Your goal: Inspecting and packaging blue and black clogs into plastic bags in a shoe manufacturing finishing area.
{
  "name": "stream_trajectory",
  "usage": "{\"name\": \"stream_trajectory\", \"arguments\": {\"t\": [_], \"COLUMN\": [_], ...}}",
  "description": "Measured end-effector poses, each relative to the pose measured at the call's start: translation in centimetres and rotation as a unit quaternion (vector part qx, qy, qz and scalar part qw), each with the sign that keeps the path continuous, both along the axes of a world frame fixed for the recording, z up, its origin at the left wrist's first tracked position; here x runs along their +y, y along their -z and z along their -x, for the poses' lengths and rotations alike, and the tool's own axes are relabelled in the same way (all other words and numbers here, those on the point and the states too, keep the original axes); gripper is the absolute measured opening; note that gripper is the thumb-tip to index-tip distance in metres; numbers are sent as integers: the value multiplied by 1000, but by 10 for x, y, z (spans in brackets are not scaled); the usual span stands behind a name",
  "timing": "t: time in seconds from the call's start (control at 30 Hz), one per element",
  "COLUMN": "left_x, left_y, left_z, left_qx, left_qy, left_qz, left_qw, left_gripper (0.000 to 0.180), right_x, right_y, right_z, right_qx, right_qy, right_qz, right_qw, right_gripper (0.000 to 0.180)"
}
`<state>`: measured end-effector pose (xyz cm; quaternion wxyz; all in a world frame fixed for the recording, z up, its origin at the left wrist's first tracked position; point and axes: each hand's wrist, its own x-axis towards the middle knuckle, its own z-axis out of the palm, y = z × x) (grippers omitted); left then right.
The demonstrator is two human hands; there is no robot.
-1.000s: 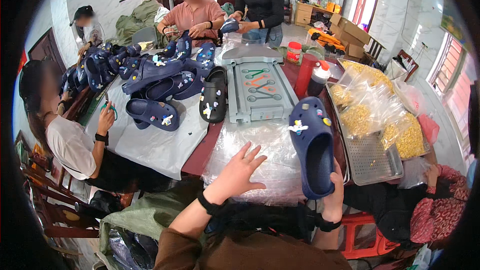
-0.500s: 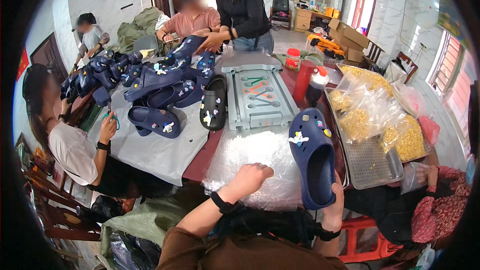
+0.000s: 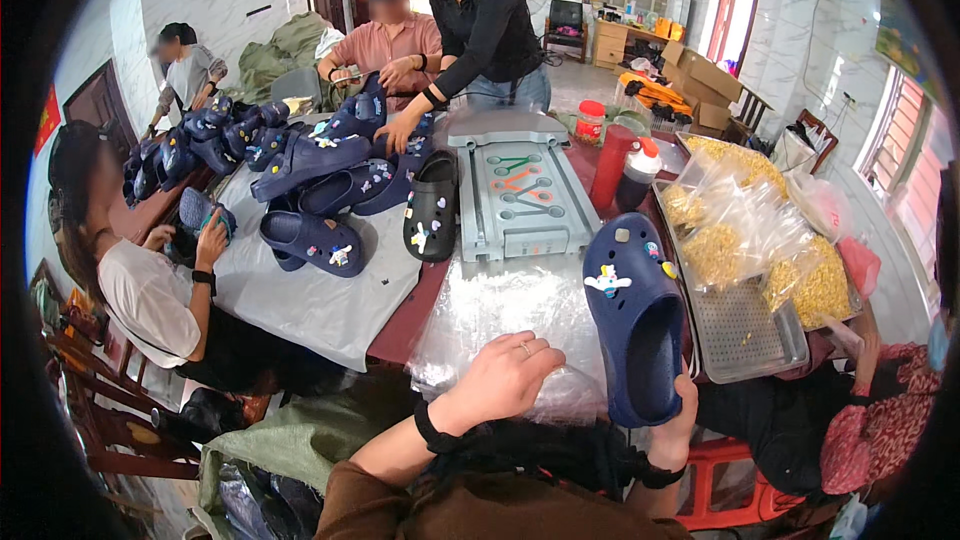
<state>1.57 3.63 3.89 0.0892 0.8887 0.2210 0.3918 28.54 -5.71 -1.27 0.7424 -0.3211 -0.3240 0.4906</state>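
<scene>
My right hand (image 3: 680, 418) is closed round the heel of a navy clog (image 3: 612, 325), held toe away over the table's front edge. The clog has a white figure charm and other small coloured charms on its toe. My left hand (image 3: 512, 377), its fingers curled together, is over a stack of clear plastic bags (image 3: 465, 325); whatever its fingertips hold is hidden. Beyond the bags lies a grey plastic case (image 3: 520, 195) with tool-shaped markings. Left of the case, a black clog (image 3: 430, 210) with charms rests beside a charm-covered navy clog (image 3: 312, 242).
More navy clogs (image 3: 310, 162) are piled at the left, where several people work. A red cylinder (image 3: 612, 168) and a dark bottle (image 3: 638, 178) stand right of the case. Metal trays (image 3: 745, 340) carry bagged yellow pieces (image 3: 815, 275). A red stool (image 3: 730, 480) is beside me.
My left hand has shifted slightly right, and the navy clog has turned a little in my right hand. The standing person's hand has moved down to the clog pile.
</scene>
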Motion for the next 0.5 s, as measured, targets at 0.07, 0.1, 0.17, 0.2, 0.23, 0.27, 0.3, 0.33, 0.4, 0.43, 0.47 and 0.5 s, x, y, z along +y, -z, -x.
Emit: {"name": "stream_trajectory", "arguments": {"t": [0.07,0.1,0.17,0.2,0.23,0.27,0.3,0.33,0.4,0.43,0.47,0.5], "left_x": [-3,-2,1,4,8,11,13,14,16,17,18,18], "left_y": [-16,-26,-47,-57,-67,-77,-85,-90,-96,-94,-89,-82], "left_z": [5,10,25,33,40,46,50,54,59,58,56,54], "left_qx": [-36,-73,-95,-120,-144,-166,-194,-215,-222,-221,-217,-193], "left_qy": [-9,-17,-73,-126,-159,-195,-215,-248,-237,-222,-214,-178], "left_qz": [1,1,-20,-32,-60,-81,-106,-121,-165,-201,-224,-222], "left_qw": [999,997,993,984,975,963,951,937,931,928,926,939], "left_gripper": [21,23,23,23,22,20,21,21,23,24,25,28], "right_x": [-2,-3,-4,-5,-6,-6,-6,-6,-6,-6,-6,-6], "right_y": [-4,-5,-7,-7,-7,-6,-4,-3,-1,0,1,1], "right_z": [1,1,2,3,3,3,4,4,3,2,2,1], "right_qx": [-4,-1,3,13,10,14,18,18,29,29,12,-3], "right_qy": [-5,-12,-19,-23,-27,-20,-14,-15,-17,-23,-4,21], "right_qz": [-5,-14,-20,-22,-25,-28,-32,-32,-30,-33,-22,-9], "right_qw": [1000,1000,1000,999,999,999,999,999,999,999,1000,1000], "right_gripper": [88,88,87,87,87,86,86,86,85,85,85,86]}}
